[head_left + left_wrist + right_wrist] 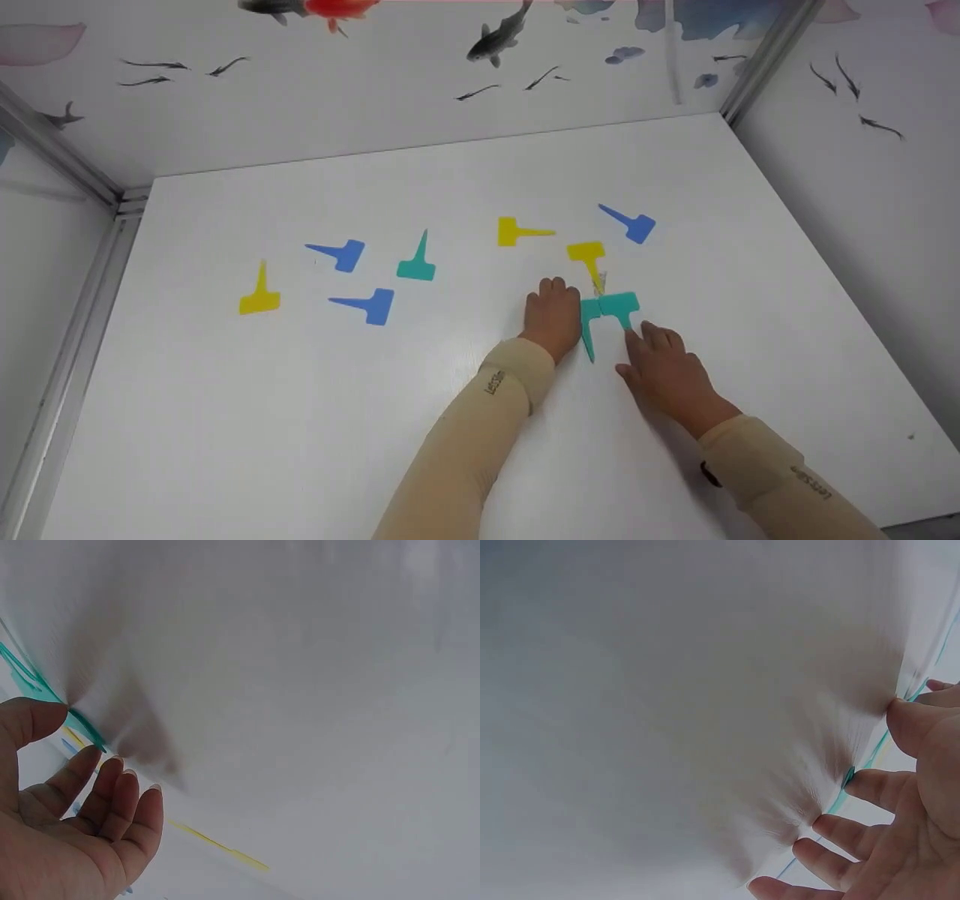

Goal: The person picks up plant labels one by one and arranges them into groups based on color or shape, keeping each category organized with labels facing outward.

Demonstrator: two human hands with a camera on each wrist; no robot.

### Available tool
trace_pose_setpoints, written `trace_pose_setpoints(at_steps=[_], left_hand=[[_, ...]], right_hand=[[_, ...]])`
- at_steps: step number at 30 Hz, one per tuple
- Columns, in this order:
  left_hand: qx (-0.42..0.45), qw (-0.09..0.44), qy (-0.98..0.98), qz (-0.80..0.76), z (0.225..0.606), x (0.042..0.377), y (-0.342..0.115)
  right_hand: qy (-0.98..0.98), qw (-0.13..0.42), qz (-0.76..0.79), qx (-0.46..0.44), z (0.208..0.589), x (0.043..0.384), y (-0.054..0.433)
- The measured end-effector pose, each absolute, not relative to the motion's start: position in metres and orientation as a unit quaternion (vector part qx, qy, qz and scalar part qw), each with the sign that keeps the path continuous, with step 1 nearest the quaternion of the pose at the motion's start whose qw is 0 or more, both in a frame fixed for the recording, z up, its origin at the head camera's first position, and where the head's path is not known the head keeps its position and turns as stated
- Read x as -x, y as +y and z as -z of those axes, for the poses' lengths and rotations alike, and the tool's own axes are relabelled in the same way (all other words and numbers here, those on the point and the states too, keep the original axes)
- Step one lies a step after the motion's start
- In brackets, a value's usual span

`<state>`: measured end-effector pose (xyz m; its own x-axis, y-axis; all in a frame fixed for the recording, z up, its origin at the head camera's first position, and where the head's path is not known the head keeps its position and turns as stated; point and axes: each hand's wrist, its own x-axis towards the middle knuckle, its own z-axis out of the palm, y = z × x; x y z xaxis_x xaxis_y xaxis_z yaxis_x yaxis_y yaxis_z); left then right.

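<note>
Two teal T-shaped plant labels lie side by side with their heads meeting on the white table. My left hand [553, 315] pinches the left teal label [589, 330] at its head; in the left wrist view, thumb and forefinger stand at either end of a teal edge [84, 724]. The right teal label [619, 303] has its stem tip by my right hand [671, 371]. In the right wrist view, the forefinger touches a teal tip [848, 777] while the spread fingers and thumb rest on the table. A yellow label [586, 252] points its stem down toward the teal heads.
Elsewhere on the table [300, 427] lie a yellow label [508, 232], blue label [639, 228], teal label [416, 268], two blue labels [349, 256] and another yellow label [260, 301]. Fish-patterned walls [405, 82] enclose the back and sides.
</note>
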<state>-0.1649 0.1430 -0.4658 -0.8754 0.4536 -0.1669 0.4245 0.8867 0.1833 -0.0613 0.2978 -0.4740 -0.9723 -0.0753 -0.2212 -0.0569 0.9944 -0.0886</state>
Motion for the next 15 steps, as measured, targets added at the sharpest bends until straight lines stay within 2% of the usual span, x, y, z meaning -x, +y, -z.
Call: trace_pose_setpoints(at_steps=[15], left_hand=[[-0.224,0.103,0.966,-0.073,0.4667,0.1644,0.1432]], right_hand=[[0.991,0.119,0.041,0.034,0.4755,0.0619,0.2994]])
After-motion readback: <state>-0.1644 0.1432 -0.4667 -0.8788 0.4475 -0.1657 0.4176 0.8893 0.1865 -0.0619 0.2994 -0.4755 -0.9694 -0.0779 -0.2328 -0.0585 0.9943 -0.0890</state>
